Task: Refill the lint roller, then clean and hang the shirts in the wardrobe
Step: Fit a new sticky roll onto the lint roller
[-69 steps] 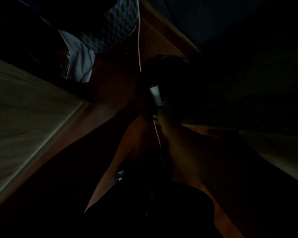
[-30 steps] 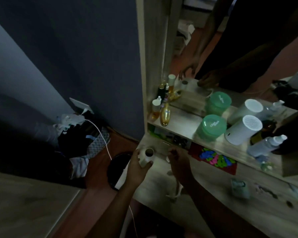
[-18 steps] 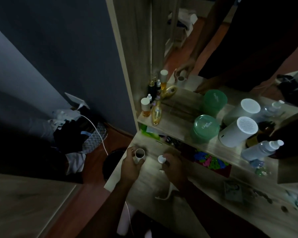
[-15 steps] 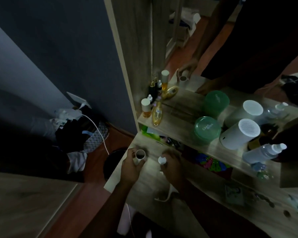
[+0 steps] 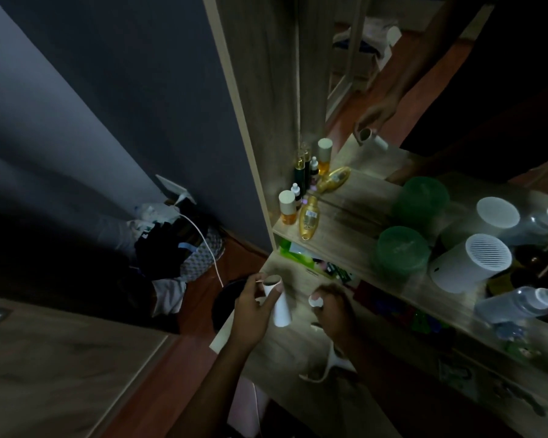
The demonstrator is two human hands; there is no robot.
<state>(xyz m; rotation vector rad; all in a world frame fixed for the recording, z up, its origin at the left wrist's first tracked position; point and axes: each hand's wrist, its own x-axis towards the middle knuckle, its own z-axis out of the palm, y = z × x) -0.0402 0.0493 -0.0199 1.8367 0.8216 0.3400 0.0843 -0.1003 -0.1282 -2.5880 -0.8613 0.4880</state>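
My left hand (image 5: 250, 311) grips a white lint roll refill (image 5: 277, 300), a paper tube with its open dark end facing up and away. To its right, my right hand (image 5: 334, 309) holds the white lint roller handle (image 5: 326, 363); its round end cap shows at my fingertips and its curved tail sticks out below my wrist. Both hands hover over the left end of a wooden dressing table (image 5: 298, 358). No shirts or wardrobe can be made out.
A mirror (image 5: 377, 105) behind the table reflects my hands. The shelf (image 5: 339, 245) carries amber bottles (image 5: 309, 216), a green jar (image 5: 400, 252), a white round device (image 5: 469, 265) and a spray bottle (image 5: 519, 306). Left on the floor lie a bag pile (image 5: 184, 248), a white cable and a dark bin (image 5: 227, 298).
The view swung up from a dark floor to the dressing table. My left hand tilted the refill roll so more of its side shows. My right hand stays at the roller handle.
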